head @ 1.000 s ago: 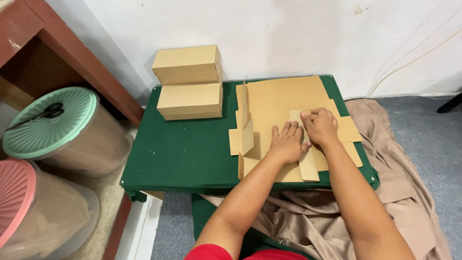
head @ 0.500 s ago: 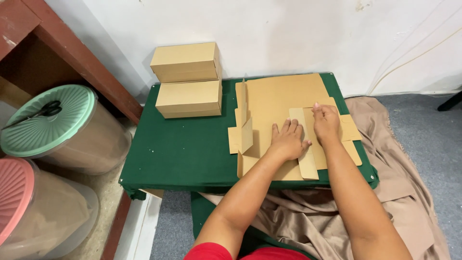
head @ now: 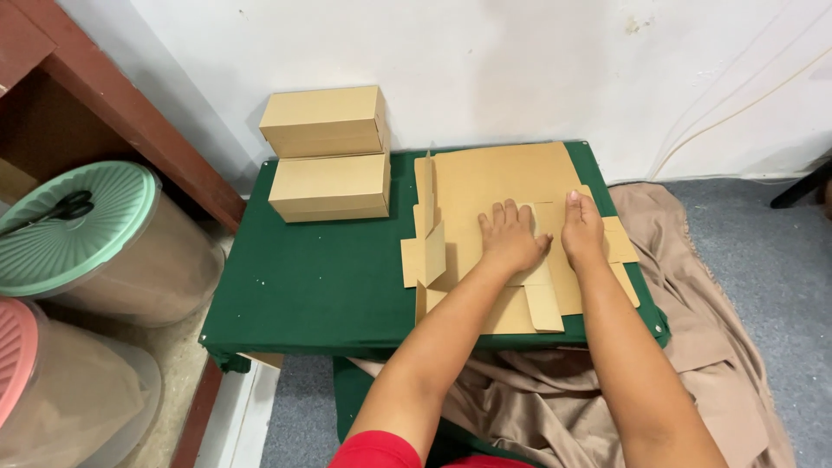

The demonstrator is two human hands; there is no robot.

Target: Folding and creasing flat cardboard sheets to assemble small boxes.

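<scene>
Brown corrugated cardboard, an unfolded box blank (head: 503, 186) with flaps, lies flat on the right half of a low desk (head: 321, 286) covered in dark green cloth, right of the frame's centre. Both of the person's hands press down on it. The left hand (head: 510, 238) lies palm down with its fingers spread open, flat on the middle of the blank. The right hand (head: 582, 230) rests just beside it, also open and flat, its fingers together and pointing toward the wall; neither hand grips anything. One narrow flap (head: 433, 247) at the blank's left edge stands partly upright, while the others lie flat.

At the desk's upper left corner, well apart from the hands, two finished cardboard boxes (head: 328, 152) sit closed, one behind the other against the white wall (head: 485, 61). A tan cloth (head: 693, 347) is rumpled on the grey floor at lower right. At the left edge of the frame stands a clear plastic tub with a mint-green lid (head: 74, 230), on which black scissors (head: 61, 208) lie, and below it another tub with a pink lid (head: 13, 355).
</scene>
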